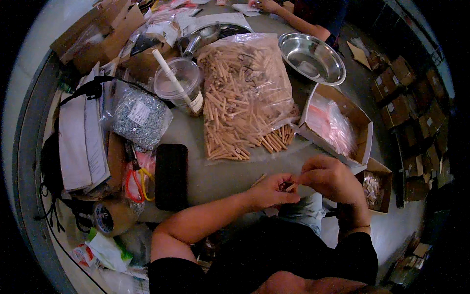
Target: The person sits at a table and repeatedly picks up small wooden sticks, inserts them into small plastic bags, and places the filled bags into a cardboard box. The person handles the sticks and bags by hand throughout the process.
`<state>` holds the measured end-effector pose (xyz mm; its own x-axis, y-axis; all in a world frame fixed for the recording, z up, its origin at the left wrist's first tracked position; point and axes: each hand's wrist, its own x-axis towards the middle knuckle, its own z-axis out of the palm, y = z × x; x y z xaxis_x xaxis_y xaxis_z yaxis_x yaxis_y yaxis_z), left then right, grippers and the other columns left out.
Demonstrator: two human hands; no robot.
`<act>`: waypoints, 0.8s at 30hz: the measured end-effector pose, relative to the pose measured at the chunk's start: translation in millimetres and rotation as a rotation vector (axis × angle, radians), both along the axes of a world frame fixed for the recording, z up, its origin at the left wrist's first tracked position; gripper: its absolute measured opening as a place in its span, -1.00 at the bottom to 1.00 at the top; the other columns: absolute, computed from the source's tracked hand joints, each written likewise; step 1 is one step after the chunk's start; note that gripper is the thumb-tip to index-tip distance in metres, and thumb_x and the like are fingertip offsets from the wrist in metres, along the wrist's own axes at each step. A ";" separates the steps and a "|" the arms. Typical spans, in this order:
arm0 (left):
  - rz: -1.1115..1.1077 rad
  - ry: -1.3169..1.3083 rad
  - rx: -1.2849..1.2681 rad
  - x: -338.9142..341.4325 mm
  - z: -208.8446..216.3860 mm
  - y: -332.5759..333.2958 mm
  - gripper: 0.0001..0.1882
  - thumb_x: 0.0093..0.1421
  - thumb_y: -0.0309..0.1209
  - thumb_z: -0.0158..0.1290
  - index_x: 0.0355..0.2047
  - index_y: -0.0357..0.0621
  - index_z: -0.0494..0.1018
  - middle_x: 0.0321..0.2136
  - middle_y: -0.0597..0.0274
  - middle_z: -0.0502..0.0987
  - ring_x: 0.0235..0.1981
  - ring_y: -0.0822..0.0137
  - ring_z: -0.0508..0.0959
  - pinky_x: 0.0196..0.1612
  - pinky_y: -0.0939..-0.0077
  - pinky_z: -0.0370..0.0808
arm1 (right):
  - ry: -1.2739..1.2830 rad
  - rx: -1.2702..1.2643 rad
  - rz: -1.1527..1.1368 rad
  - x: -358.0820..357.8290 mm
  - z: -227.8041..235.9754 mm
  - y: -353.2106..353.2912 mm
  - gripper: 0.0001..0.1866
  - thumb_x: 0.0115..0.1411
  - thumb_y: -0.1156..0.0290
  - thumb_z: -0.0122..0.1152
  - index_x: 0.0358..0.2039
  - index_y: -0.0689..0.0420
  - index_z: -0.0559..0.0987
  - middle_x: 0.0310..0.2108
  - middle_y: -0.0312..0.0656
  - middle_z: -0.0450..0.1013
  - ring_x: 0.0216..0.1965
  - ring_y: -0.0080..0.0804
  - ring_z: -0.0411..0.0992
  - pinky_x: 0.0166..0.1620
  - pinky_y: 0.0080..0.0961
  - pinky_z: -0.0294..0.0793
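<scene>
Two hands meet at the surface's near edge: left hand (271, 192) and right hand (329, 177) pinch a small wooden dowel (291, 187) between them, long axis left-right. Another dowel (259, 180) lies just left, pointing far-right. Dowel bag (245, 93) beyond.

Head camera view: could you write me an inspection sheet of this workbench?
Surface: grey table, crowded, bare only near its middle.
Job's things: both hands pinch small pieces together at the table edge, too small to identify; big clear plastic bag of pale wooden dowels spilling open toward them.
Clutter: black phone, bag of small silvery metal parts, clear plastic cup with straw, round steel bowl, cardboard box of pink-tinted bags, tape roll.
Grippers: left hand and right hand, fingertips meeting.
Cables: black cords at left edge.
Surroundings: stacked cardboard cartons; another person's arm.
</scene>
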<state>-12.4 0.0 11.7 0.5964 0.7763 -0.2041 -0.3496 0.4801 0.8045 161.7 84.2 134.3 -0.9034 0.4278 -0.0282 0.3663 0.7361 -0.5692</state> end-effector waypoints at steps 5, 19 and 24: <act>0.060 -0.037 0.184 7.3 -0.8 -1.1 -0.70 0.06 -0.42 0.26 -0.26 -0.07 0.37 -0.42 0.48 0.37 -0.39 0.60 0.37 -0.34 0.73 0.34 | 0.129 -0.039 0.175 -0.8 -17.6 -9.3 -0.70 -0.05 0.44 0.24 -0.22 0.04 0.61 -0.22 -0.13 0.49 -0.17 -0.09 0.46 -0.09 -0.28 0.48; 0.583 0.289 0.621 12.0 -11.0 -2.3 -0.78 0.20 -0.43 0.10 -0.17 -0.22 0.38 -0.30 0.19 0.47 -0.30 0.36 0.49 -0.22 0.45 0.45 | 0.308 -0.111 -0.195 19.3 -46.8 -7.2 -0.82 -0.04 0.45 0.40 -0.40 0.12 0.59 -0.43 -0.18 0.52 -0.39 -0.23 0.51 -0.36 -0.39 0.48; 0.589 0.591 0.742 5.9 -5.6 -1.9 -0.91 0.20 -0.51 0.05 -0.30 -0.25 0.41 -0.40 0.12 0.46 -0.38 0.27 0.50 -0.31 0.43 0.43 | 0.210 -0.250 -0.350 18.7 -56.4 -17.3 -0.83 0.05 0.34 0.31 -0.37 0.11 0.57 -0.41 -0.07 0.50 -0.37 -0.11 0.49 -0.34 -0.27 0.48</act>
<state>-6.5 -1.9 6.1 0.0580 0.9530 0.2975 0.1681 -0.3031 0.9380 180.4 66.9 77.8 -0.7035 0.7107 -0.0011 0.4255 0.4201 -0.8015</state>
